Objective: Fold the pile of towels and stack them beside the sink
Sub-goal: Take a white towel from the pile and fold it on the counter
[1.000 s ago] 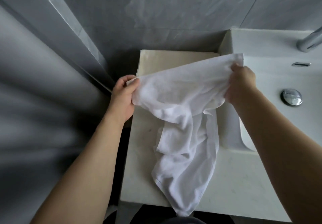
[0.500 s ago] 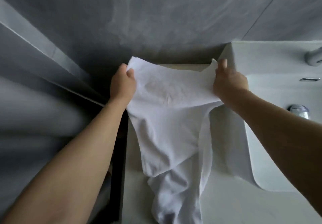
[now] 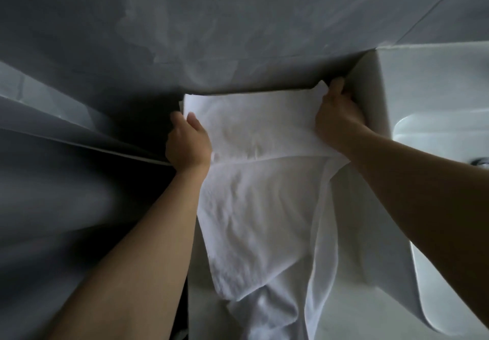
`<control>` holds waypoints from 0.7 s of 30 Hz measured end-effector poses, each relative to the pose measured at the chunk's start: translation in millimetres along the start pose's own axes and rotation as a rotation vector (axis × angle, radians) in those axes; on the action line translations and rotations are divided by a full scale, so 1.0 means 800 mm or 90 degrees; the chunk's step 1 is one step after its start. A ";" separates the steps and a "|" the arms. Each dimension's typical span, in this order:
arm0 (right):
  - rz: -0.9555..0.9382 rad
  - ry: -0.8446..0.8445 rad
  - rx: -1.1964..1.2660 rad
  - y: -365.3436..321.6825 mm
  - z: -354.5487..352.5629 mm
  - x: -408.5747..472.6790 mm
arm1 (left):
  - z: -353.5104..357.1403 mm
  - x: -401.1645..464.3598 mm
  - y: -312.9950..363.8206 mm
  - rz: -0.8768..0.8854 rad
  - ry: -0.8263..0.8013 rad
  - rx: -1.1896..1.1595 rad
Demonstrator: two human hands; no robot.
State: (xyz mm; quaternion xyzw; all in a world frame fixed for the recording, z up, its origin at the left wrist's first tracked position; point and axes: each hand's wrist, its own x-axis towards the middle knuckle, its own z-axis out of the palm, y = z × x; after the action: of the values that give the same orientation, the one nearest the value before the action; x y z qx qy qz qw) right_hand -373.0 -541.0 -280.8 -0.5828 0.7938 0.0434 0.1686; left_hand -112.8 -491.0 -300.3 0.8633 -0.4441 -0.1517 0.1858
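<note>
Head view, from left to right: the left hand has its thumb and fingers pinched on the near-left edge of the white towel, just short of the far-left corner; from that hand the cloth runs across to the right hand, whose fingers are curled round the far-right corner, close against the outer wall of the sink. Between the two hands the upper band lies fairly flat on the bench, while below them the rest sags in creases and trails toward the person, with a narrower strip hanging under the right wrist (whether that strip is the same towel or a second one I cannot tell). It looks light, limp and thin, likely to droop wherever it goes unsupported, not slippery or fragile. Corners or hems seem the best places to take it, kept taut between both hands.
</note>
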 end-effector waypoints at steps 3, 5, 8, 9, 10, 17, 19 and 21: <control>0.029 0.004 -0.015 -0.008 0.000 -0.001 | -0.002 -0.002 0.003 -0.003 -0.002 0.016; 0.000 0.048 -0.062 -0.020 0.005 -0.014 | -0.006 -0.009 0.005 0.061 0.040 0.063; -0.130 0.075 -0.087 -0.033 0.033 -0.042 | 0.003 -0.023 0.012 0.285 0.068 0.121; -0.154 0.063 -0.089 -0.033 0.046 -0.049 | 0.011 -0.026 0.013 0.341 0.009 0.139; -0.163 0.050 -0.091 -0.029 0.058 -0.056 | 0.019 -0.028 0.012 0.365 -0.068 0.161; -0.195 0.018 -0.049 0.002 0.083 -0.038 | 0.048 -0.025 -0.012 0.370 -0.134 0.218; -0.189 -0.004 -0.049 0.001 0.082 -0.034 | 0.050 -0.025 -0.008 0.361 -0.139 0.229; -0.185 -0.033 -0.044 0.002 0.070 -0.036 | 0.045 -0.021 0.000 0.343 -0.190 0.235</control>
State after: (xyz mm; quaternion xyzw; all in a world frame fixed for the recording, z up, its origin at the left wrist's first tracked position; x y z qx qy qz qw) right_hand -354.7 -499.7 -324.6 -0.6955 0.6946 0.0608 0.1735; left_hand -137.8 -483.7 -330.3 0.7026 -0.6978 -0.1392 -0.0071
